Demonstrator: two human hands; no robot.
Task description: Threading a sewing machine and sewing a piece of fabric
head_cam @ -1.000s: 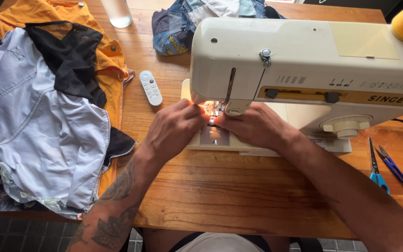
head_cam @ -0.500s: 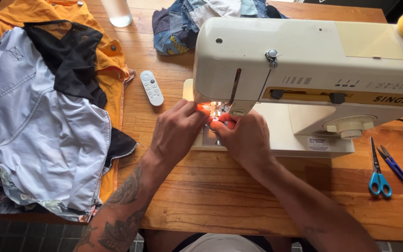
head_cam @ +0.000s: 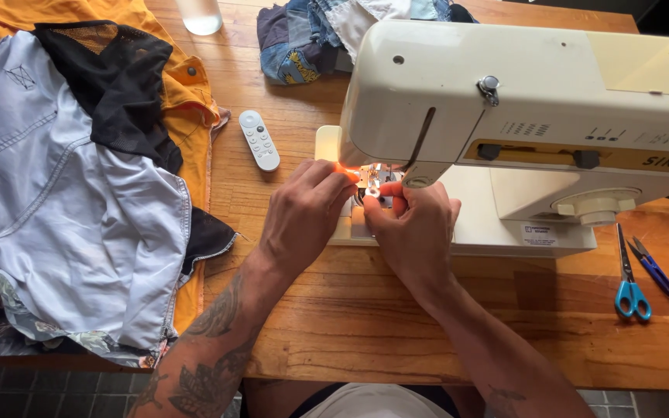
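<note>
A cream sewing machine (head_cam: 536, 93) stands on the wooden table (head_cam: 365, 325). Both hands meet under its head, at the needle and presser foot (head_cam: 373, 179), which the machine's lamp lights orange. My left hand (head_cam: 303, 213) comes in from the left, its fingers curled and the fingertips touching the foot area. My right hand (head_cam: 416, 228) sits just right of it on the machine bed, thumb and forefinger pinched together beneath the needle. Anything between the fingers is too small to see.
A heap of clothes (head_cam: 63, 193) in pale blue, black and orange covers the table's left side. A white remote (head_cam: 259, 140) lies left of the machine. Folded denim (head_cam: 296, 42) and a glass (head_cam: 199, 14) sit at the back. Blue-handled scissors (head_cam: 629, 279) and small snips (head_cam: 654, 267) lie right.
My right hand has slid left along the machine bed and drawn in close to the needle. My left hand has stayed at the presser foot.
</note>
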